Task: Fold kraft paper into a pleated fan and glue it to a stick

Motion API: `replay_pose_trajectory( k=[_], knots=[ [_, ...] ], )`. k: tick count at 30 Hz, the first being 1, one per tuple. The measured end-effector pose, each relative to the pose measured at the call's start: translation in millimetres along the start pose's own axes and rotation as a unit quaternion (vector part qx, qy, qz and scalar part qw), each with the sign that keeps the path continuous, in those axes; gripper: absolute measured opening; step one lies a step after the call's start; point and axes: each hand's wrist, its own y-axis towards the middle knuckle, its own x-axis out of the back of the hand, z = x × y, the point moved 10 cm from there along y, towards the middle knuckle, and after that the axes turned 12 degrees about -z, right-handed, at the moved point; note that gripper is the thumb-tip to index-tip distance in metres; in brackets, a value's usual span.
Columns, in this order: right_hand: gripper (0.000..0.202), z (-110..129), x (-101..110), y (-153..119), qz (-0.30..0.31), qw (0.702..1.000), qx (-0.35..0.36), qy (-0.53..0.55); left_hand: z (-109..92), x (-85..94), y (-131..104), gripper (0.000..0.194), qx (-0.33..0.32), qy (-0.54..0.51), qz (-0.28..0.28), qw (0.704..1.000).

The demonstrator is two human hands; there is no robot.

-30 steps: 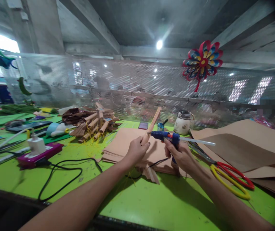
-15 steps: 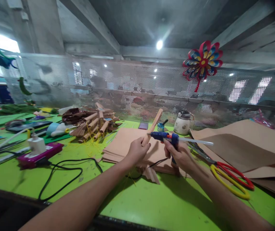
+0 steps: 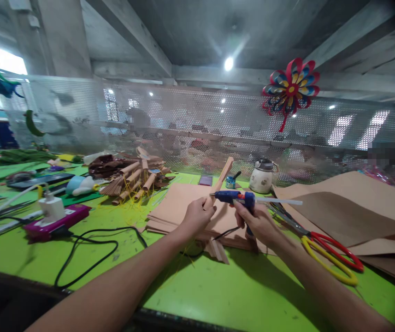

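Observation:
My left hand is closed on the lower end of a folded brown paper strip, which slants up and away to the right. In my right hand is a blue glue gun, with a pale glue stick jutting from its back. The gun's nozzle points left and lies at the strip, just above my left fingers; whether it touches is too small to tell. Beneath both hands lies a stack of brown paper sheets, with a small pleated paper piece at its front edge.
Scissors and large brown sheets lie at right. Behind the stack stand a white jar and a small blue pot. Tied paper bundles, a purple power strip and a black cable are at left.
The glue gun and my right hand have shifted slightly left, so the nozzle sits a little further over the strip. My left hand keeps its hold, nearly still.

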Motion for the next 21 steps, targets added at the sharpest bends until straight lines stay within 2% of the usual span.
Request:
replay_pose_trajectory(
  k=[4,10,15,21],
  knots=[
    [0.053,-1,-6,-4,0.029,0.999,-0.017,0.011,2,-0.8,0,0.016,0.021,-0.028,0.002,0.999],
    [0.055,2,5,1,-0.008,1.0,-0.008,0.014,3,0.7,0,0.013,0.044,-0.036,-0.002,0.998],
    [0.055,-2,2,1,0.021,1.0,-0.003,0.006,10,-4.3,1,0.012,0.061,-0.065,0.006,0.996],
    [0.054,2,10,4,-0.004,1.0,0.006,0.006,9,-3.1,2,0.011,0.064,-0.078,0.006,0.995]
  ],
)
